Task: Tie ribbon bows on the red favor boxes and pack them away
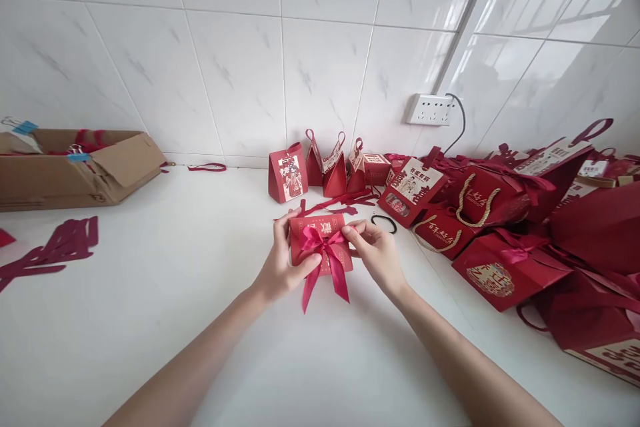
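Observation:
A small red gift box (310,221) with pale printed characters is held above the white table. Across its front is a bright pink-red ribbon bow (327,247), with two tails hanging below the box. My left hand (283,263) grips the box from the left, its thumb pressed near the knot and its fingers behind. With thumb and forefinger, my right hand (377,253) pinches the bow's right loop at the box's upper right edge. The other right fingers are curled and partly hidden.
Behind my hands stand several small red gift boxes (287,177) near loose dark red ribbons (345,199) and a black cord loop (385,221). Red gift boxes (510,267) pile up on the right. Leftward are a cardboard box (65,180) and ribbon strips (63,243). A power strip (430,110) is on the tiled wall.

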`<state>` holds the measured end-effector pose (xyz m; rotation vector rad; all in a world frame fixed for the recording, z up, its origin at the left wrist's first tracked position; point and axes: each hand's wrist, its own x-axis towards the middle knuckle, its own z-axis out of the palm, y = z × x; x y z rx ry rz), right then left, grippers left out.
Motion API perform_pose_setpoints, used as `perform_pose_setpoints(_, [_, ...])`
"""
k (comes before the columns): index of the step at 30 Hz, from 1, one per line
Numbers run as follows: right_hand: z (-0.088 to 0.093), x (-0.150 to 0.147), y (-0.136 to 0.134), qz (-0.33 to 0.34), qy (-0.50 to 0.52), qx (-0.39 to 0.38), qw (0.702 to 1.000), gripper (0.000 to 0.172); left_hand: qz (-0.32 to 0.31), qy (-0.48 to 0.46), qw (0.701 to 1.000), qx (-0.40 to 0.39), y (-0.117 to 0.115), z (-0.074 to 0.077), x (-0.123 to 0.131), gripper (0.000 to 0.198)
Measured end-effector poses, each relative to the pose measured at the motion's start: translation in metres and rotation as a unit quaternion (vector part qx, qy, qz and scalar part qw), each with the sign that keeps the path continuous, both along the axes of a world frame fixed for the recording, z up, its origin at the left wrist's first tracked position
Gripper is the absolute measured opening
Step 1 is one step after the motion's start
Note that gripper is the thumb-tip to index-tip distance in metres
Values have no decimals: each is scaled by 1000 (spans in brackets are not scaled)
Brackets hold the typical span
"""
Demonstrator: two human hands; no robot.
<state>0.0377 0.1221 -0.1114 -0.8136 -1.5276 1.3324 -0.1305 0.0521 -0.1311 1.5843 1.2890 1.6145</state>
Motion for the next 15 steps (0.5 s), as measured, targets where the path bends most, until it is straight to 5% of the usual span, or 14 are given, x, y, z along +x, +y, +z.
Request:
perform_pose_setpoints(6, [5,4,2,-51,-9,34,998,40,-56,31,996,-68,-2,7,0,90])
perform_pose_setpoints(11, [-2,2,4,-119,-48,201,971,35,0,23,998,-58,1,8,5,78])
perform_pose_setpoints(15, [-6,1,9,-56,-27,166,984,35,66,62,996,16,3,1,11,68])
